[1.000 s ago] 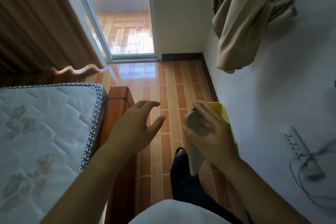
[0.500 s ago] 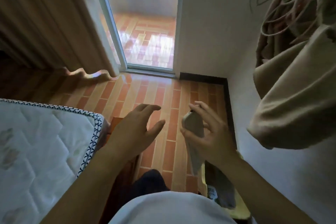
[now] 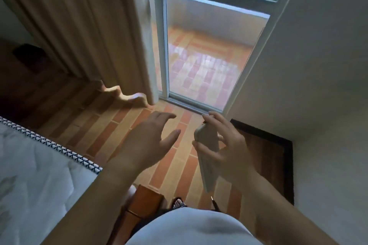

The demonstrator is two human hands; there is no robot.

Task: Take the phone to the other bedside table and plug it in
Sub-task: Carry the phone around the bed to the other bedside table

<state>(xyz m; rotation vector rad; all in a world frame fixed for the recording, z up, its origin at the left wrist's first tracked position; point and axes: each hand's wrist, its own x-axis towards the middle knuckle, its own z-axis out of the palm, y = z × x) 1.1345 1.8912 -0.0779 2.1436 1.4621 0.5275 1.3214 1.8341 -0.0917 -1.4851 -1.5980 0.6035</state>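
The phone (image 3: 207, 151) is a pale grey slab held upright on its long edge. My right hand (image 3: 229, 145) grips it around the upper half, fingers curled over its top and side. My left hand (image 3: 151, 139) hovers to the left of the phone, empty, with fingers spread and apart from it. Both hands are held out over the tiled floor, in front of my body. No bedside table or charging cable is in view.
A quilted white mattress (image 3: 39, 169) with patterned trim fills the lower left, on a wooden bed frame (image 3: 145, 199). A beige curtain (image 3: 89, 26) hangs ahead left beside a glass sliding door (image 3: 207, 51). A white wall (image 3: 322, 85) stands on the right, over a brick-patterned floor (image 3: 175, 163).
The view has swung left and up: the hanging clothes, yellow bin and wall cable on the right have left the frame, and the glass door is closer. Both hands keep the same pose.
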